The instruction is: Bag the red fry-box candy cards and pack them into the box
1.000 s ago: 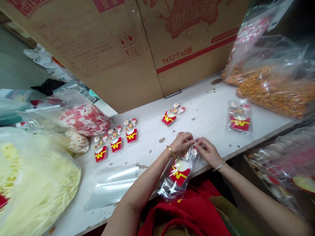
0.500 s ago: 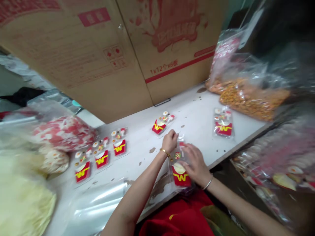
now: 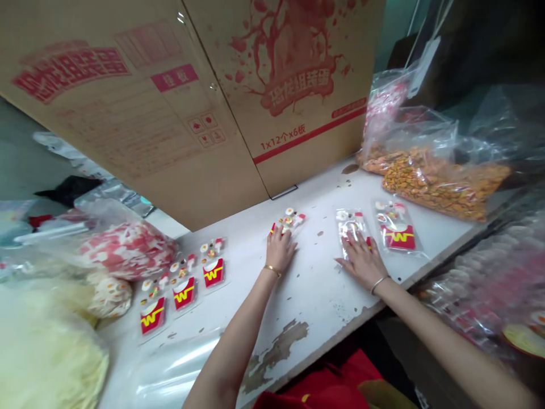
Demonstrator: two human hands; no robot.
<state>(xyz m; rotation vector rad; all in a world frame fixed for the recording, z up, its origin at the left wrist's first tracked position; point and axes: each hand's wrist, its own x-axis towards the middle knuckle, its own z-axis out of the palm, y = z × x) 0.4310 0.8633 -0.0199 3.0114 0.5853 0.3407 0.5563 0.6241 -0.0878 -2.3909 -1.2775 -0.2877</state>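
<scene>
Two hands lie flat and well apart on the white table [image 3: 310,289], fingers spread, gripping nothing. The left hand [image 3: 280,249] covers a small clear packet [image 3: 288,220] of red fries-box charms. The right hand [image 3: 361,260] presses on a second such packet [image 3: 349,226], just beside a third packet [image 3: 397,230] showing a yellow "W" on red. Farther left, three more packets [image 3: 184,284] sit in a row. Beyond the right hand, a clear bag [image 3: 438,182] holds orange pieces. At the back, a cardboard carton [image 3: 213,102] reads "1x12个x6板".
</scene>
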